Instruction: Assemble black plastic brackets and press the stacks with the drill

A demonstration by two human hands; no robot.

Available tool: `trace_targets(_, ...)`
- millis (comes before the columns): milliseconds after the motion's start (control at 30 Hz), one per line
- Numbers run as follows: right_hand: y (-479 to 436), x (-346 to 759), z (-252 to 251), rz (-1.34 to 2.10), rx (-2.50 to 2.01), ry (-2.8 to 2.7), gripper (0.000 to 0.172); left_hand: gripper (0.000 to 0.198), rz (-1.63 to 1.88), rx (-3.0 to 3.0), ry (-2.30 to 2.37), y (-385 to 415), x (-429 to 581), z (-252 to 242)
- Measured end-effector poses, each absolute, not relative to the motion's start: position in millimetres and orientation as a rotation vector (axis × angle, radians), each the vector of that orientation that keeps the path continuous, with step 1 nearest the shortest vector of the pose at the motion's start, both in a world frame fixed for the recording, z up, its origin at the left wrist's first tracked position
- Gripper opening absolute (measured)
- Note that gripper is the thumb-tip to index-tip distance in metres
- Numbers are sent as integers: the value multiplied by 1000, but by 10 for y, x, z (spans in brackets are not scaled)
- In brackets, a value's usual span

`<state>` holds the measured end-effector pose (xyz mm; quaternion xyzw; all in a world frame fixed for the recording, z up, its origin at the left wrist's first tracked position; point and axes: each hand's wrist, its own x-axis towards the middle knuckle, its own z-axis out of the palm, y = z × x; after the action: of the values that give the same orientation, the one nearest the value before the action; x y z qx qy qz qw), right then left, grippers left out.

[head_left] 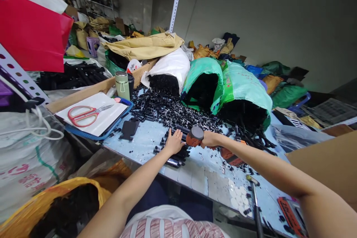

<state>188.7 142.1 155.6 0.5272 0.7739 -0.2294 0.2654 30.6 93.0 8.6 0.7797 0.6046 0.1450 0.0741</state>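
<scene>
My right hand (209,139) is wrapped round the grip of a red and black cordless drill (195,136), whose body is above the black parts at the middle of the table. Beside it, my left hand (175,141) lies with fingers stretched out over a cluster of black plastic parts (178,156), touching them. The drill's tip and what it meets are hidden. Behind both hands spreads a heap of small black pieces and silvery screws (181,113).
White (170,68) and green sacks (205,78) of black parts lie at the back. Left are scissors (83,114) on a blue tray (111,128) and a green flask (122,84). A hammer (255,200) and red-black case (291,215) lie right. A yellow bag (103,193) stands below.
</scene>
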Motion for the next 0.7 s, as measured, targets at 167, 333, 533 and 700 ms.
trace_targets(167, 1275, 1964, 1609, -586, 1359, 2126, 22, 77, 375, 2509, 1376, 466, 135, 62)
trace_targets(333, 1128, 1902, 1585, -663, 1312, 2076, 26, 82, 389, 2532, 1531, 223, 142, -93)
trace_targets(533, 1042, 1854, 1599, -591, 1328, 2044, 26, 78, 395, 2573, 1569, 273, 189, -147)
trace_targets(700, 887, 1850, 1691, -337, 1211, 2183, 27, 80, 458, 2612, 1576, 242, 175, -119)
